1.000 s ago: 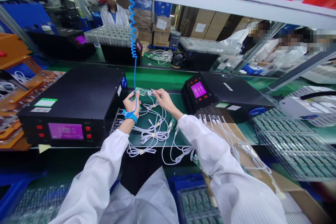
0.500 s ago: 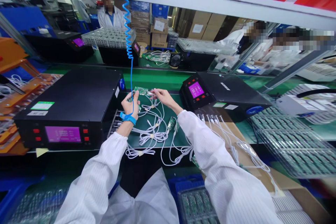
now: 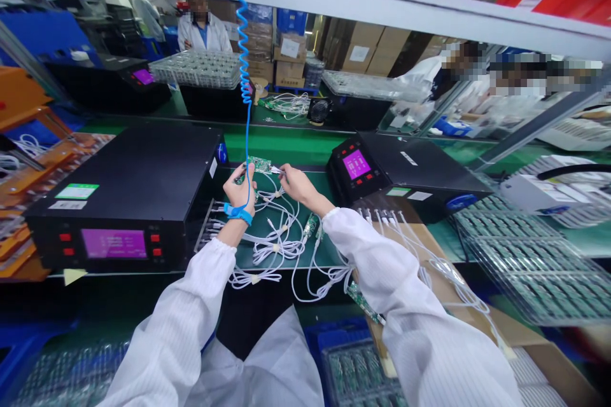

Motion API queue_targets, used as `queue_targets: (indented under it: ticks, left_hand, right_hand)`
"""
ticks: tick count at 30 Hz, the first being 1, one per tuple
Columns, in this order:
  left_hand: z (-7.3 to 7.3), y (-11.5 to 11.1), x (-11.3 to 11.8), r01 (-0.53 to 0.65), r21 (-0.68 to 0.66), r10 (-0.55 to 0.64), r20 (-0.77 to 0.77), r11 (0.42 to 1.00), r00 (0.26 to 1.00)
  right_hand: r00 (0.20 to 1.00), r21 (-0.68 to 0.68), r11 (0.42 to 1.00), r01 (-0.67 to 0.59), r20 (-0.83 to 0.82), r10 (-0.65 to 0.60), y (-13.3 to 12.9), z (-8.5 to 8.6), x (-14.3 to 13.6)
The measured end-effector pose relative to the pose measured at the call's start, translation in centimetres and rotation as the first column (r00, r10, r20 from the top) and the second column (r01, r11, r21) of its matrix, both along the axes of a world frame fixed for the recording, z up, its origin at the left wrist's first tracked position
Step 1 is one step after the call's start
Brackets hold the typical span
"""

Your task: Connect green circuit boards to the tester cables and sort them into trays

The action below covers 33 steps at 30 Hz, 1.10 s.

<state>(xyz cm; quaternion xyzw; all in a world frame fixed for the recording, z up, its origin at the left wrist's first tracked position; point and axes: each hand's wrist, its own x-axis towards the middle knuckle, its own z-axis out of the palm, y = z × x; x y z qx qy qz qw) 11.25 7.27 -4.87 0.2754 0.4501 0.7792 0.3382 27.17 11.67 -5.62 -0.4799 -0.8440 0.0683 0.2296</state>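
Note:
A small green circuit board is pinched in my left hand, which wears a blue wrist strap with a coiled blue cord. At the board's right end my right hand has its fingers closed on a white cable plug. Part of another board shows beneath my left fingers. Below my hands lie tangled white cables on the green bench mat. More boards sit among the cables, and one board hangs by my right sleeve.
Black boxes with purple screens stand at left and right. Clear trays of boards lie at far right, another below the bench. A cardboard box is at lower right. People in white coats work beyond.
Both hands have shifted slightly to the right. The blue cord has swung right. My right forearm has moved, showing more of the board beside the sleeve.

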Motion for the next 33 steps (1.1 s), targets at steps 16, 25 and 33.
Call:
queue_targets:
  ticks: [16,25,33]
  left_hand:
    - [-1.0,0.2,0.3,0.05,0.006,-0.051,0.018,0.999,0.999]
    - [-2.2,0.5,0.4,0.043,0.004,-0.041,-0.183,0.999,0.982]
    - [-3.1,0.8,0.0,0.043,0.054,-0.025,-0.285,0.998,0.958]
  right_hand:
    - [0.994,0.273,0.962,-0.024,-0.092,0.051,-3.4,1.7,-1.8]
    - [0.916,0.311,0.951,-0.001,-0.381,0.126,-4.7,1.4,-3.8]
    - [0.887,0.358,0.934,0.017,-0.437,0.151,-4.5,1.0,-4.2]
